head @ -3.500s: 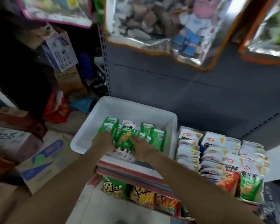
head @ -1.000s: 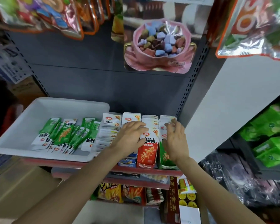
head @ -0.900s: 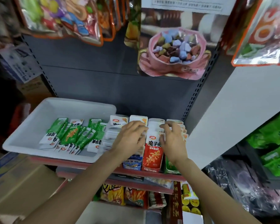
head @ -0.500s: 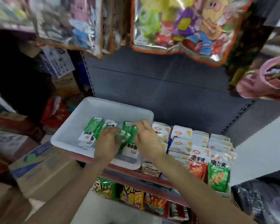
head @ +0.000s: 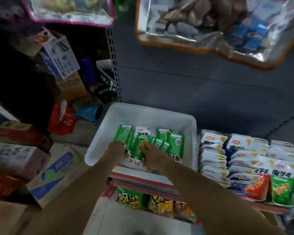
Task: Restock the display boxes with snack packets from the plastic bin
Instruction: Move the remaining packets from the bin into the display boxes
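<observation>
Both my hands, left (head: 116, 148) and right (head: 151, 154), gripping green packets (head: 174, 146) in the bin (head: 98, 146); light, slippery, so I bunch them mid-pack.

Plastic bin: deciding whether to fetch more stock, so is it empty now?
No, green snack packets lie in the plastic bin under both hands.

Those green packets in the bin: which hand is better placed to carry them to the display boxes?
Probably the right hand: it rests on the green packets in the bin and lies nearer the display boxes than the left hand.
</observation>
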A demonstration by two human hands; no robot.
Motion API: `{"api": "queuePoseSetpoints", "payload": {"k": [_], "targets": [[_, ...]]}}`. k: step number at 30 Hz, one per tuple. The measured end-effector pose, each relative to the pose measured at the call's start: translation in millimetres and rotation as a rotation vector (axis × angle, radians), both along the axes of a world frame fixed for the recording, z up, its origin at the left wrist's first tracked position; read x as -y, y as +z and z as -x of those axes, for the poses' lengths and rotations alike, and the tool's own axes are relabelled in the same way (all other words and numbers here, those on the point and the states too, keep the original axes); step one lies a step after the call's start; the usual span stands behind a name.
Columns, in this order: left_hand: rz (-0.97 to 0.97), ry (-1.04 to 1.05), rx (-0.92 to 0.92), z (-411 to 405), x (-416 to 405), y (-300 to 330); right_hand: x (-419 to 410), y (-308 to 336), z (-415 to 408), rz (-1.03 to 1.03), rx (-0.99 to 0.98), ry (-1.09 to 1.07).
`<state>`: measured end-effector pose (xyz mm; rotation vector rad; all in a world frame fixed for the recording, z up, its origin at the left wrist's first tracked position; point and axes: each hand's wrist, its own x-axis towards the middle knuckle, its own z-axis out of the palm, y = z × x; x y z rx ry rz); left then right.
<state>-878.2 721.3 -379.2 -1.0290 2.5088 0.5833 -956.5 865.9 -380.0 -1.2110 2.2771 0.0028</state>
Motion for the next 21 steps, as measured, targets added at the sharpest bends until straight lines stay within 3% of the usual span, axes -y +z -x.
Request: {"api": "queuePoseSetpoints", "payload": {"k": [4, 9, 14, 21], "targets": [[0.001, -0.04, 0.027, 1.0, 6.1, -5.3, 2.0, 3.0, 3.4, -0.079, -0.033, -0.007], [0.186, -0.18, 0.084, 5.6, 5.2, 1.3, 4.4, 1.1, 2.5, -0.087, -0.028, -0.004], [0.334, -0.282, -0.013, 7.5, -3.2, 8.7, 0.1, -1.0, 5.9, -0.102, -0.001, 0.002], [0.052, -0.117, 0.021, 1.7, 7.0, -2.9, -5.4, -3.4, 4.0, -0.1, 0.069, -0.041]]}}
